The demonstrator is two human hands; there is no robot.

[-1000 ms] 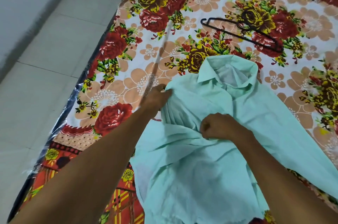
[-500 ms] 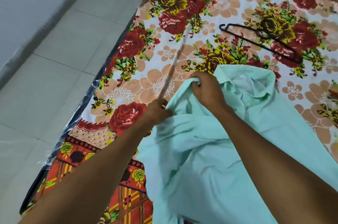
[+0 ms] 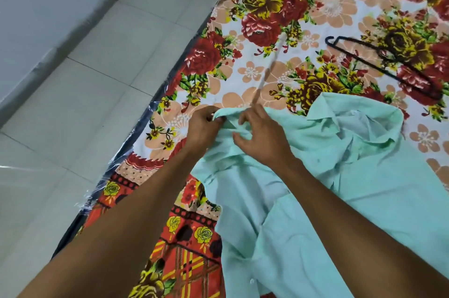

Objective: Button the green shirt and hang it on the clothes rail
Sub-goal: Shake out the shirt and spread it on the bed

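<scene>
The mint-green shirt (image 3: 328, 188) lies crumpled on a floral bedsheet, its collar (image 3: 352, 112) toward the far side and open. My left hand (image 3: 205, 126) pinches a fold of the shirt's left edge, near the sleeve or shoulder. My right hand (image 3: 261, 138) sits just beside it, fingers curled into the same bunch of fabric. One white button (image 3: 252, 281) shows near the bottom edge. A black wire hanger (image 3: 379, 64) lies flat on the sheet beyond the collar, apart from both hands.
The bed's left edge (image 3: 155, 112) runs diagonally, wrapped in clear plastic, with pale floor tiles (image 3: 85, 103) and a wall base to the left. Floral bedsheet (image 3: 267, 18) stretches beyond the shirt. No clothes rail is in view.
My right hand moved from the shirt's middle up to its left edge beside my left hand. The view shifted, so shirt and hanger sit further right.
</scene>
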